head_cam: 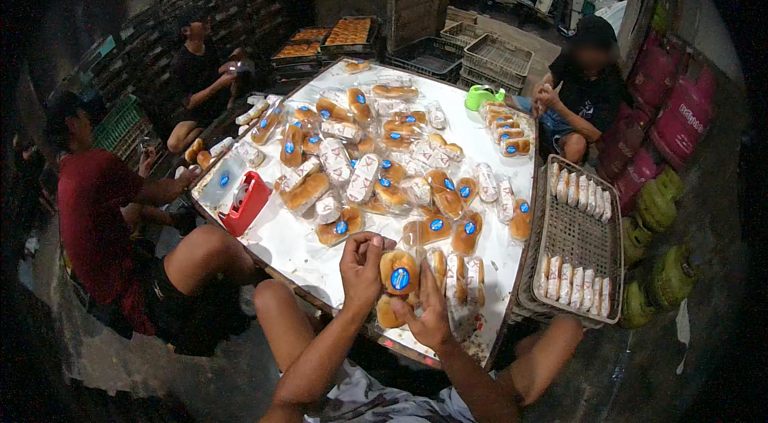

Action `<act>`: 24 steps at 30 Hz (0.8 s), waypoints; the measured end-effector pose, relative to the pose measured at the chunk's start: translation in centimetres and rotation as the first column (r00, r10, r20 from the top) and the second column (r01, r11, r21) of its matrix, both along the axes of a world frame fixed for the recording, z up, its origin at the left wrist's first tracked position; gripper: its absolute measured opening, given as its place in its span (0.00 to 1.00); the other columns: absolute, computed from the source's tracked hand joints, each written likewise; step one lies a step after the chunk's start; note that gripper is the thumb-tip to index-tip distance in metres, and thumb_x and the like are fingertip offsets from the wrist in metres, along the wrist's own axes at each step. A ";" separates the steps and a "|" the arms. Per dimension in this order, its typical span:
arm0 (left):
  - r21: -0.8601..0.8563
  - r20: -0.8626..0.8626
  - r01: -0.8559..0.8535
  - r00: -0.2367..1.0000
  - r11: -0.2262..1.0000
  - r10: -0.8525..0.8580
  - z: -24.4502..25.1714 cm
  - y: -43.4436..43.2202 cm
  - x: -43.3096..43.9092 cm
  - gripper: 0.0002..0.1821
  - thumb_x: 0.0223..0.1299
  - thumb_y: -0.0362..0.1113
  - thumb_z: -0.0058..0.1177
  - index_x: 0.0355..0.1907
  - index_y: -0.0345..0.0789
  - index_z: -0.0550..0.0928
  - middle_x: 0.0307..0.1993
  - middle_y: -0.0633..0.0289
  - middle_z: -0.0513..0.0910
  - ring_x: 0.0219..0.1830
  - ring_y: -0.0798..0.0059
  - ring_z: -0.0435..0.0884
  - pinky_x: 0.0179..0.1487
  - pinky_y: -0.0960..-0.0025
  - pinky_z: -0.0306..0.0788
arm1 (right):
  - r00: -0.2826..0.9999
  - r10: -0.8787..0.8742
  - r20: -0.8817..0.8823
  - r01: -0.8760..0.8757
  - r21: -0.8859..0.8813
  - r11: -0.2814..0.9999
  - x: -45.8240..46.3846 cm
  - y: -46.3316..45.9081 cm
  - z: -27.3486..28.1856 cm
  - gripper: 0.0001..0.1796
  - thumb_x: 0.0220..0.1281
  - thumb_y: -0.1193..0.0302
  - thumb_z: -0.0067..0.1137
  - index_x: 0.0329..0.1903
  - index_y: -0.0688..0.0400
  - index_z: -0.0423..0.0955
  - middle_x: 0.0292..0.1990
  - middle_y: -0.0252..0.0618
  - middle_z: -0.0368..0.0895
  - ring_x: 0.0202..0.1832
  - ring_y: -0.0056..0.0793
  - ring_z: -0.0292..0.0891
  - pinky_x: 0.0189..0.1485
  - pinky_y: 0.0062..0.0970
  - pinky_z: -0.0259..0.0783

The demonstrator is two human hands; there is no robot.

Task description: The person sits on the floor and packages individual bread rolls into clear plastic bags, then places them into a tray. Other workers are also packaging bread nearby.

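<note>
Close to the table's near edge, a clear-bagged bread bun (389, 262) with a round blue label sits between my hands. My left hand (362, 272) pinches the bag at its upper left, thumb up. On the lower right, my right hand (429, 310) holds it with the thumb across the front and the fingers along its side. Another golden bun part (389, 314) shows below; whether it belongs to the same bread I cannot tell. Just right of my right hand stand several wrapped loaves (457, 279) in a row.
A white-topped table (288, 261) bears a heap of bagged breads (360, 165). A red tape dispenser (247, 204) stands left, a green object (483, 97) far right. A plastic crate (573, 231) with two rows of breads is at right. Co-workers (99, 195) sit around; gas cylinders (678, 123) stand right.
</note>
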State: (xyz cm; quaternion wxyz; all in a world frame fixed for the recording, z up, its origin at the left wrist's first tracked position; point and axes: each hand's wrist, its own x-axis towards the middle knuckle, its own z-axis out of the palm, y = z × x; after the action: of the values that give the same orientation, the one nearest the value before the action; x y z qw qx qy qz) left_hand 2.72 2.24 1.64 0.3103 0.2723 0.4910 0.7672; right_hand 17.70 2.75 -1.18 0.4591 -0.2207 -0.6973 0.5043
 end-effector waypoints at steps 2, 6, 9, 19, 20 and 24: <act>-0.056 -0.150 -0.056 0.988 0.997 0.047 -0.4 -0.1 0.5 0.09 0.76 0.36 0.52 0.45 0.31 0.77 0.37 0.60 0.85 0.41 0.78 0.83 0.49 0.73 0.76 | 0.979 -0.164 0.123 0.156 0.074 0.985 -0.5 0.5 0.9 0.37 0.74 0.72 0.56 0.78 0.68 0.50 0.69 0.55 0.69 0.70 0.39 0.68 0.71 0.36 0.65; -0.131 -0.214 0.135 0.964 0.982 -0.161 -0.9 -0.3 1.3 0.09 0.74 0.36 0.54 0.48 0.32 0.76 0.41 0.56 0.83 0.43 0.70 0.82 0.51 0.67 0.76 | 0.965 -0.232 0.120 0.253 -0.215 0.943 -0.9 1.4 1.5 0.21 0.75 0.69 0.57 0.62 0.70 0.74 0.53 0.45 0.84 0.57 0.28 0.78 0.59 0.29 0.73; 0.005 -0.765 -0.298 0.614 0.955 0.195 -0.7 -0.2 1.9 0.15 0.70 0.36 0.59 0.52 0.31 0.76 0.43 0.50 0.82 0.45 0.61 0.82 0.52 0.61 0.75 | 0.970 -0.240 0.042 0.234 -0.437 0.869 -0.7 2.3 0.9 0.16 0.74 0.66 0.60 0.51 0.69 0.82 0.44 0.37 0.86 0.47 0.24 0.79 0.52 0.26 0.74; -0.381 -0.393 0.322 0.792 0.867 -0.467 0.1 -1.5 1.7 0.15 0.63 0.42 0.69 0.42 0.31 0.86 0.39 0.58 0.87 0.42 0.76 0.84 0.49 0.70 0.75 | 0.972 -0.233 -0.031 0.227 -0.133 0.965 3.2 5.8 1.4 0.25 0.78 0.56 0.52 0.61 0.65 0.77 0.63 0.43 0.76 0.65 0.28 0.70 0.68 0.31 0.65; -0.390 -0.343 0.339 0.809 0.856 -0.477 0.0 -1.4 1.5 0.15 0.63 0.42 0.69 0.42 0.31 0.86 0.39 0.59 0.87 0.42 0.77 0.83 0.49 0.71 0.75 | 0.967 -0.237 -0.097 0.209 -0.235 0.949 3.7 6.1 1.5 0.22 0.75 0.57 0.57 0.54 0.65 0.81 0.59 0.43 0.79 0.61 0.26 0.74 0.64 0.29 0.69; -0.402 -0.269 0.376 0.823 0.835 -0.500 -0.7 -1.4 2.1 0.13 0.63 0.40 0.68 0.42 0.32 0.86 0.39 0.62 0.86 0.43 0.80 0.80 0.50 0.73 0.73 | 0.977 -0.058 0.205 0.129 -0.352 0.927 4.6 6.1 1.6 0.12 0.71 0.72 0.62 0.51 0.65 0.81 0.34 0.35 0.86 0.38 0.20 0.82 0.43 0.20 0.75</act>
State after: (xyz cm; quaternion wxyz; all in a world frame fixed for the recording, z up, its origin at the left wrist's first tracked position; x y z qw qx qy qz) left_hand 4.83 0.87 0.90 0.4255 0.4601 0.5843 0.5157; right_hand 22.27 8.82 0.47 0.3649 -0.3823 -0.6213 0.5785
